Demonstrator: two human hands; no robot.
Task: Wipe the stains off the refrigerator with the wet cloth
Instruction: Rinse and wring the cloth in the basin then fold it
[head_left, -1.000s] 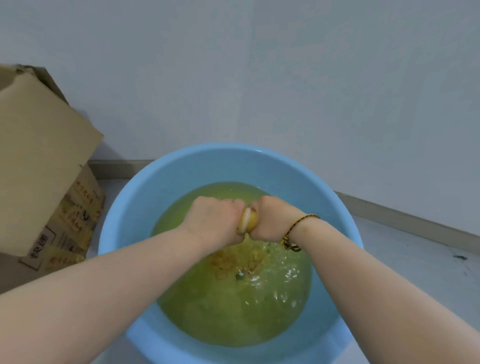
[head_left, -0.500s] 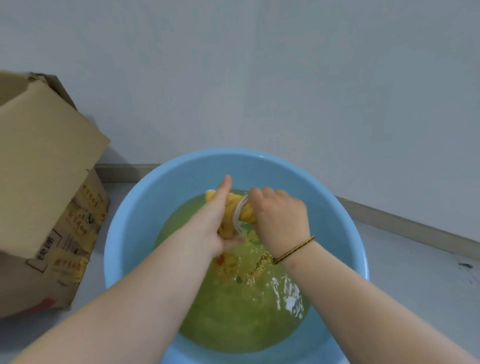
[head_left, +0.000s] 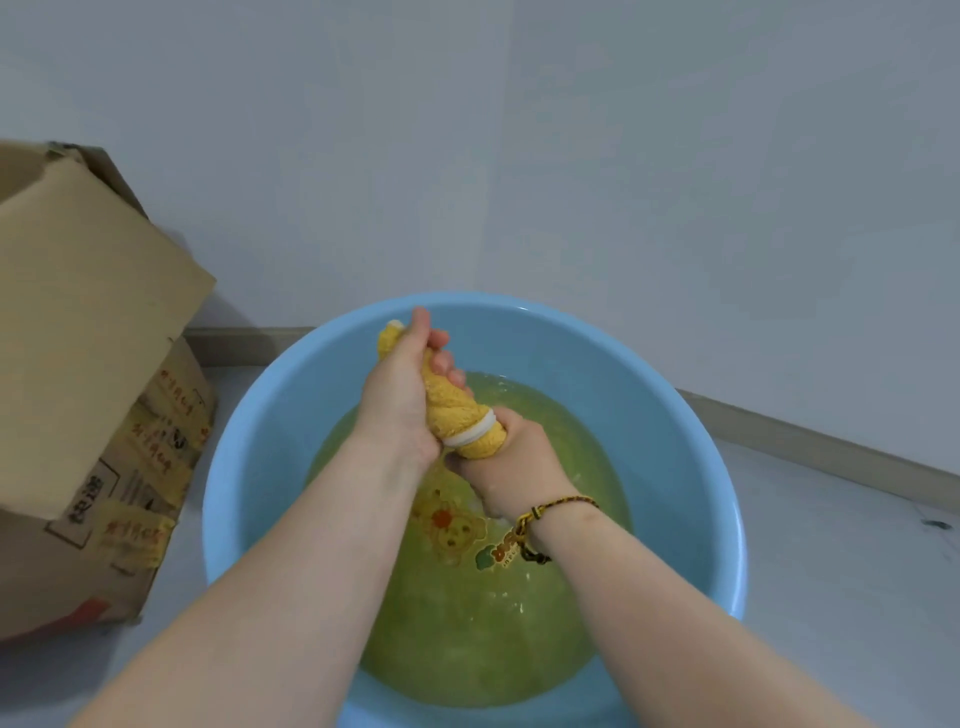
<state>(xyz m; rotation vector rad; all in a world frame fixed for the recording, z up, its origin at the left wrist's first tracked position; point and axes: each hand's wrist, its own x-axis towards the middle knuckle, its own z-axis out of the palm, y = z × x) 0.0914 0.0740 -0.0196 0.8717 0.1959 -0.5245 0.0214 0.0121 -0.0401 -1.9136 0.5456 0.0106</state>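
Note:
A yellow cloth with a white edge band is twisted into a tight roll above a light blue basin. My left hand grips the roll's upper far end. My right hand grips its lower near end, just above the water. The basin holds greenish-yellow water with a cartoon print showing on its bottom. No refrigerator is in view.
An open cardboard box stands on the floor at the left, close to the basin. A pale wall with a baseboard rises right behind the basin. Grey floor lies to the right.
The cloth has come up out of the water and stretched into a longer twisted roll. My left hand has moved up and away, my right hand has turned under the lower end.

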